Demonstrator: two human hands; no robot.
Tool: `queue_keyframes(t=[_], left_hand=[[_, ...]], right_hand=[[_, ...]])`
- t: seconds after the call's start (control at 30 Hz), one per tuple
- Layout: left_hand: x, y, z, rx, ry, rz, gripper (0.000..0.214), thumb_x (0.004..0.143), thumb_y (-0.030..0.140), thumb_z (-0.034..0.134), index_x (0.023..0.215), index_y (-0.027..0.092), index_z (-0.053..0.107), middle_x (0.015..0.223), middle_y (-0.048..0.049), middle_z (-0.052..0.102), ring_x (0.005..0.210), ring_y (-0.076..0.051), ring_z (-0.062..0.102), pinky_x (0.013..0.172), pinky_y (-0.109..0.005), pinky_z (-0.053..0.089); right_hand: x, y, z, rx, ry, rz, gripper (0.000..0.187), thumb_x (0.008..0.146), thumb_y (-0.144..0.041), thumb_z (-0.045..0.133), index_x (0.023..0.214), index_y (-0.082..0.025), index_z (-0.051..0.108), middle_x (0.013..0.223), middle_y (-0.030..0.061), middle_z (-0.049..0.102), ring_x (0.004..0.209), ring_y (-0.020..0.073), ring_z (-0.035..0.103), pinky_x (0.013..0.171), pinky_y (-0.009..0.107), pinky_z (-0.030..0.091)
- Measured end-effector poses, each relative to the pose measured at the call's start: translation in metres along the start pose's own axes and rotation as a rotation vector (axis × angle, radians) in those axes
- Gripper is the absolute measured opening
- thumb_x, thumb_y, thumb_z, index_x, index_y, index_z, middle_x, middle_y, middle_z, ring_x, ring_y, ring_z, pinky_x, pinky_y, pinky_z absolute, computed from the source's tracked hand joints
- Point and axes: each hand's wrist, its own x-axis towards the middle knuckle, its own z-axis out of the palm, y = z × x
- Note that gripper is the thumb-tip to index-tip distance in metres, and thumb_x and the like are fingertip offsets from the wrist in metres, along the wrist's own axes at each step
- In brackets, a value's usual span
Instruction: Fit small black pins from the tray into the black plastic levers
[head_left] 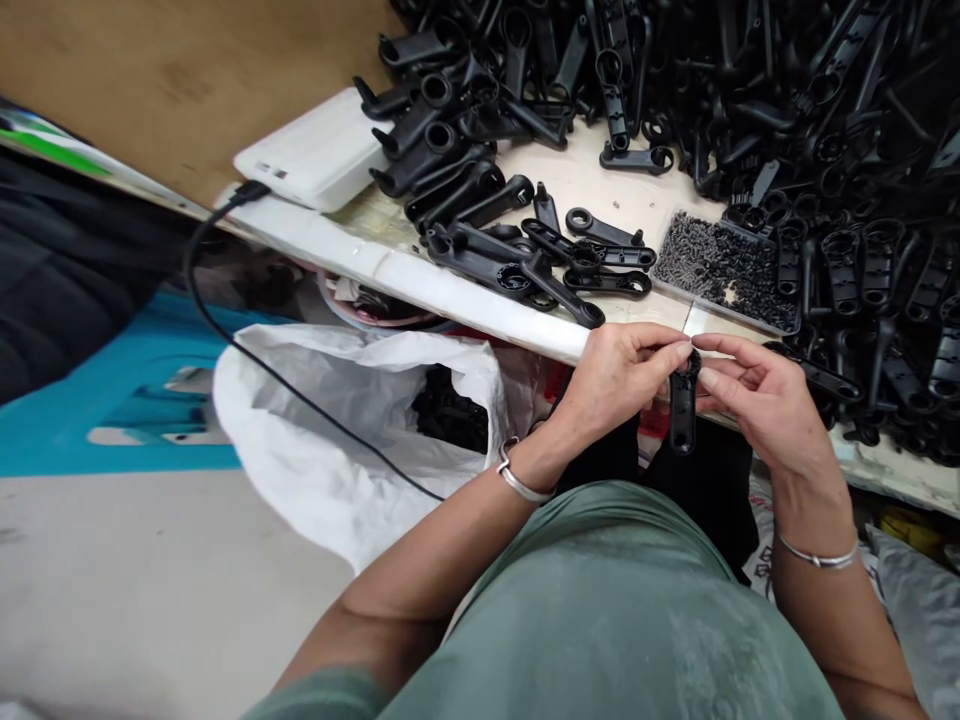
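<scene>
A black plastic crank-shaped part hangs between both hands at the table's front edge, its ringed end up and its narrow end down. My left hand pinches it by the top with thumb and forefinger. My right hand grips the same end from the right, fingers curled behind it. The fingertips hide most of the ring. Just beyond the hands, a clear plastic box holds many tiny dark pieces, too small to name. More black crank-shaped parts lie loose to the left of the box.
A large heap of similar black parts covers the table's back and right. A white device with a black cable sits at left. Below the white table edge, an open white sack contains black pieces.
</scene>
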Motion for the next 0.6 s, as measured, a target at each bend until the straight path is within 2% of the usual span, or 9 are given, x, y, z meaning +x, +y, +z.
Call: queue_keyframes(t=[0.17, 0.27, 0.37, 0.47, 0.6], left_hand=[[-0.006, -0.001, -0.001, 0.063, -0.018, 0.053, 0.03, 0.093, 0.039, 0.056, 0.078, 0.017, 0.071, 0.067, 0.0008, 0.064, 0.055, -0.009, 0.052, 0.053, -0.02, 0.042], [-0.016, 0.0, -0.001, 0.084, -0.001, 0.055, 0.029, 0.093, 0.042, 0.056, 0.096, 0.017, 0.071, 0.069, 0.0014, 0.062, 0.059, -0.01, 0.053, 0.056, -0.02, 0.044], [-0.025, 0.0, 0.002, 0.108, -0.05, 0.013, 0.034, 0.092, 0.04, 0.058, 0.113, 0.015, 0.068, 0.068, 0.0033, 0.06, 0.057, -0.009, 0.05, 0.054, -0.02, 0.04], [-0.03, 0.002, 0.006, 0.177, -0.069, -0.006, 0.029, 0.093, 0.032, 0.055, 0.11, 0.014, 0.069, 0.059, 0.0061, 0.051, 0.052, -0.007, 0.042, 0.051, -0.019, 0.033], [-0.031, 0.005, 0.01, 0.31, -0.003, 0.033, 0.022, 0.091, 0.022, 0.056, 0.103, 0.014, 0.072, 0.056, 0.0073, 0.044, 0.052, -0.007, 0.036, 0.052, -0.019, 0.028]], right_hand=[[-0.001, 0.005, 0.004, 0.045, 0.093, 0.027, 0.041, 0.068, -0.037, 0.085, 0.103, -0.021, 0.07, 0.088, 0.0038, 0.076, 0.075, 0.0178, 0.073, 0.066, 0.031, 0.063], [-0.001, 0.008, 0.008, 0.109, 0.201, -0.003, 0.04, 0.067, -0.037, 0.086, 0.1, -0.022, 0.068, 0.091, 0.0028, 0.076, 0.079, 0.0175, 0.073, 0.071, 0.033, 0.064], [0.0, 0.01, 0.012, 0.185, 0.272, -0.039, 0.042, 0.064, -0.034, 0.087, 0.098, -0.023, 0.065, 0.091, 0.0011, 0.075, 0.08, 0.0158, 0.072, 0.074, 0.033, 0.063], [0.001, 0.011, 0.014, 0.199, 0.293, -0.065, 0.042, 0.062, -0.032, 0.088, 0.095, -0.021, 0.065, 0.087, 0.0007, 0.075, 0.074, 0.0129, 0.069, 0.067, 0.027, 0.061], [0.0, 0.01, 0.013, 0.157, 0.264, -0.068, 0.04, 0.064, -0.03, 0.085, 0.097, -0.02, 0.064, 0.077, -0.0001, 0.071, 0.062, 0.0105, 0.062, 0.048, 0.02, 0.047]])
